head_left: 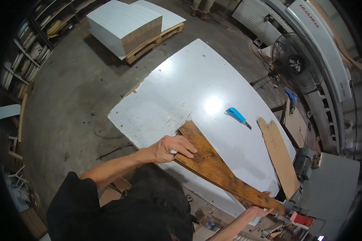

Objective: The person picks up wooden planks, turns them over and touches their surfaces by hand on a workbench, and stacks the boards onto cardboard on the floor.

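Observation:
A brown, dark-grained wooden board point(215, 170) lies slantwise over the near edge of a white-topped table point(169, 96). My left hand point(175, 148) is closed on its left part, fingers over the top face. By that thumb a small white bit shows, too small to name. Around the far right end of the board is my right hand point(262, 209), gripping from the near side with fingertips at the far edge. Another strip of brown wood shows below the board near its right end; whether it is a separate piece I cannot tell. A blue utility knife point(237, 116) lies beyond the board.
A bare tan strip of board point(278, 156) lies along the table's right side. Beyond that side stand a black fan point(297, 62) and a large machine point(326, 44). A pallet point(155, 42) carries stacked white panels at the back. Shelves point(30, 48) line the left.

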The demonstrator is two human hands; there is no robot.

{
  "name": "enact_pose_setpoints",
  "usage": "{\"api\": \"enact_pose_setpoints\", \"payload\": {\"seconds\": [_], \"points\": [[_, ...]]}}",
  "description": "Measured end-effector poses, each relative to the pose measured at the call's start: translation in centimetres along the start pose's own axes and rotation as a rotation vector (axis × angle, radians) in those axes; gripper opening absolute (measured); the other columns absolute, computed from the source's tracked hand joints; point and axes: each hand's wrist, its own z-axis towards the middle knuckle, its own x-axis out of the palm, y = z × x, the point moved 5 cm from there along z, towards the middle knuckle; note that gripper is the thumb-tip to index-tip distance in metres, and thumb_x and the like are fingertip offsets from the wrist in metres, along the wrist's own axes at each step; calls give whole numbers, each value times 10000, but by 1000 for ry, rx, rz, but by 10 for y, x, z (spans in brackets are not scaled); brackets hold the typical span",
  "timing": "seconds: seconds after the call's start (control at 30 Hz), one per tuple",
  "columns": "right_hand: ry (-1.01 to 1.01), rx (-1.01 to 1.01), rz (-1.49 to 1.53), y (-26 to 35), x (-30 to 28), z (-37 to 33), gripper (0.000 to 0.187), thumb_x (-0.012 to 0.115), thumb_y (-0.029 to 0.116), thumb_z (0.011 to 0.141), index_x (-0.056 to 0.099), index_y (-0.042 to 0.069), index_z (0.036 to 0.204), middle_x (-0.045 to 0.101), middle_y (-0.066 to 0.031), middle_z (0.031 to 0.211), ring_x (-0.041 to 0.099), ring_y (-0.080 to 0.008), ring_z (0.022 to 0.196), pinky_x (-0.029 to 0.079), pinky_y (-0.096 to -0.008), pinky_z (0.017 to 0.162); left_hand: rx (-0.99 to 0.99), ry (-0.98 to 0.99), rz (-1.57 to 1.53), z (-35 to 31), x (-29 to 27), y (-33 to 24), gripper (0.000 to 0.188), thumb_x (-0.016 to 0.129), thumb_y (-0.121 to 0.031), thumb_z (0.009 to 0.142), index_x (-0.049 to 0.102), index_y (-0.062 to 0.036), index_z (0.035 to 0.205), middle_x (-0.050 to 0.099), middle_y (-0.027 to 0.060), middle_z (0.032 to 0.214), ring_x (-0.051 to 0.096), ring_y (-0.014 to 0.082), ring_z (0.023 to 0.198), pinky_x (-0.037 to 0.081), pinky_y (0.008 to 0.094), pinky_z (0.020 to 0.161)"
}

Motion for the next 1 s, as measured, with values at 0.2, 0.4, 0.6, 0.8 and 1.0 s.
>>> {"api": "enact_pose_setpoints", "payload": {"seconds": [0.2,0.4,0.6,0.8,1.0], "points": [[-136,115,-453,26,-123,38,478,650,198,876,510,31,1302,529,-135,1336,503,-315,1198,404,-496,1029,-632,-172,-123,7,-19,43,297,713,-131,862,652,20,1111,689,57,977,623,114,857,524,294,794],[-230,197,-455,-49,-116,-40,343,576,64,938,484,-42,1251,564,-209,1218,581,-327,1072,532,-508,911,-698,-69,30,32,-66,91,339,699,-185,862,656,65,1087,692,84,924,650,138,761,538,304,696],[11,314,-1346,15,-130,-54,349,684,191,895,602,-51,1133,652,-188,1042,651,-291,806,572,-386,754,-565,-22,623,41,-76,134,355,726,-239,788,689,47,994,689,94,841,614,160,718,498,322,661],[282,-553,-2027,105,-109,-35,698,790,125,688,527,90,1333,509,-215,1327,468,-397,1230,415,-477,1001,-752,-70,517,47,-56,118,368,729,-233,786,669,66,993,685,98,833,607,164,736,493,315,679],[685,-865,-2241,90,-102,0,810,781,69,648,477,166,1393,466,-188,1375,428,-405,1257,398,-486,1029,-802,1,620,57,-59,121,351,701,-282,805,670,60,879,639,88,708,577,142,635,467,320,575]]}}
